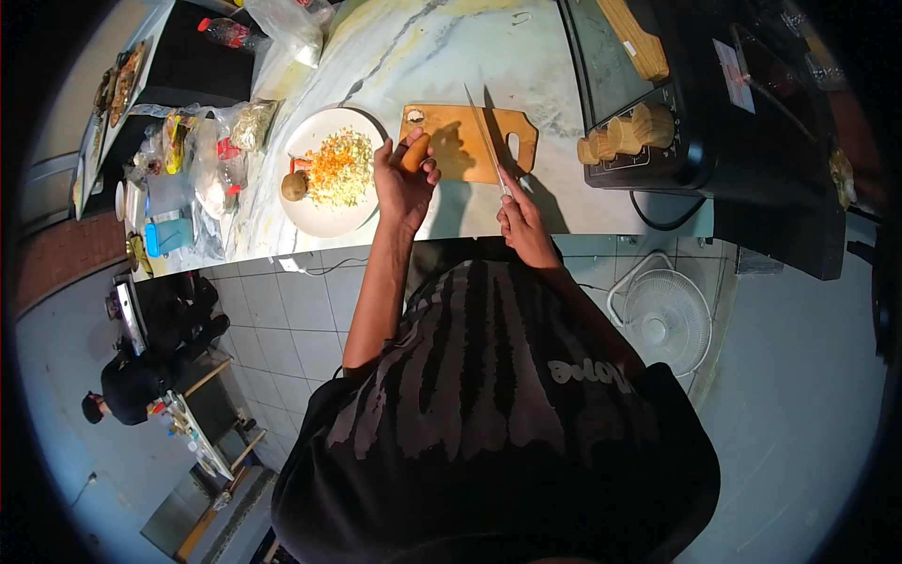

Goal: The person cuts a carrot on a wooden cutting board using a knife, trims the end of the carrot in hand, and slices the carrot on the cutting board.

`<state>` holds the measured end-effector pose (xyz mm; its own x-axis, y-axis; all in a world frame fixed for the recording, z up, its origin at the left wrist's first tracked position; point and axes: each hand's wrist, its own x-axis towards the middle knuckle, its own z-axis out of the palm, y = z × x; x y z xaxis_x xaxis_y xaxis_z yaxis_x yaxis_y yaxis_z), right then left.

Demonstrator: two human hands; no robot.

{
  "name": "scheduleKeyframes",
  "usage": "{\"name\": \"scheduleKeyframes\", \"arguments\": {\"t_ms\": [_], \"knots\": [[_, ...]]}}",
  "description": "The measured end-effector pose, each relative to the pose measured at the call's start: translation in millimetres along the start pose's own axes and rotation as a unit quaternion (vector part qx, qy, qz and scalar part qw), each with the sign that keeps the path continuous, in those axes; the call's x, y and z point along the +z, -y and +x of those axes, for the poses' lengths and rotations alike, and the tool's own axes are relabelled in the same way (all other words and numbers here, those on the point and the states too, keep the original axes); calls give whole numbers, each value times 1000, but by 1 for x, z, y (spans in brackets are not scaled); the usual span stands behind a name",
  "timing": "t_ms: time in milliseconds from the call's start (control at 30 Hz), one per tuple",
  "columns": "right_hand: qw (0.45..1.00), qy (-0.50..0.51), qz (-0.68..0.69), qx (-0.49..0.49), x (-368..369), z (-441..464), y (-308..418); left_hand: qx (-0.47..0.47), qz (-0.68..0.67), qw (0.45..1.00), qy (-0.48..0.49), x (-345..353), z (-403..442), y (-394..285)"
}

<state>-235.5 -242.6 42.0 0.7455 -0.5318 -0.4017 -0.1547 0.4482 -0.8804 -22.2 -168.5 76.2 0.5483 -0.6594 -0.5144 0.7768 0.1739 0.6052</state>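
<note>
My left hand (406, 186) is closed around a potato (414, 155) with orange-brown skin, held over the near left part of a wooden cutting board (458, 169). My right hand (522, 221) grips a knife (486, 137) by its handle, its long thin blade pointing away from me above the board. A small pale round piece (415, 117) lies at the board's far left corner. Left of the board, a white plate (319, 224) carries diced orange and pale green vegetables (340, 169). Another brown potato (293, 186) rests at that plate's left side.
A black appliance (695, 141) with wooden knobs stands on the right of the marble counter (413, 61). Plastic bags (211, 169), a blue container (169, 237) and a bottle (228, 33) crowd the left. A white fan (662, 320) stands below right. Another person (141, 387) sits far left.
</note>
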Motion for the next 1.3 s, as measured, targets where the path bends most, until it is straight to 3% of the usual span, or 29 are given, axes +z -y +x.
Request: {"name": "scheduleKeyframes", "arguments": {"t_ms": [67,267,333,433,567,633,767,800,867,967,1033,1100,1200,1267,1300], "knots": [[1000,6,2,-4,0,0,2,-6,-62,994,90,1,-5,3],[1000,13,-2,-15,2,-1,34,31,-12,997,63,16,-12,7],[999,28,10,-41,2,-2,42,35,31,999,-23,25,-16,11],[997,49,14,-65,4,-3,49,64,39,997,-33,24,-18,20],[996,35,-15,-83,9,-3,57,59,26,998,-18,26,-22,28],[987,19,-41,-157,15,1,56,48,25,998,-9,29,-25,31],[978,0,-62,-201,20,6,58,11,-26,999,41,38,-33,31],[977,-2,-62,-204,21,3,65,4,-40,997,63,42,-35,29],[992,21,-37,-116,22,-3,78,-14,-24,995,95,46,-39,25],[988,53,52,-135,20,-3,79,36,-20,994,103,66,-54,18],[985,58,47,-159,19,-3,82,99,-15,992,77,70,-59,13],[977,72,56,-192,20,-4,84,100,-28,992,66,68,-58,5],[980,83,97,-150,22,-14,91,96,-61,993,-2,68,-62,0],[982,91,75,-148,26,-21,99,72,-111,986,99,56,-57,-1],[983,98,53,-146,27,-24,101,61,-104,989,85,63,-61,-2]]}}
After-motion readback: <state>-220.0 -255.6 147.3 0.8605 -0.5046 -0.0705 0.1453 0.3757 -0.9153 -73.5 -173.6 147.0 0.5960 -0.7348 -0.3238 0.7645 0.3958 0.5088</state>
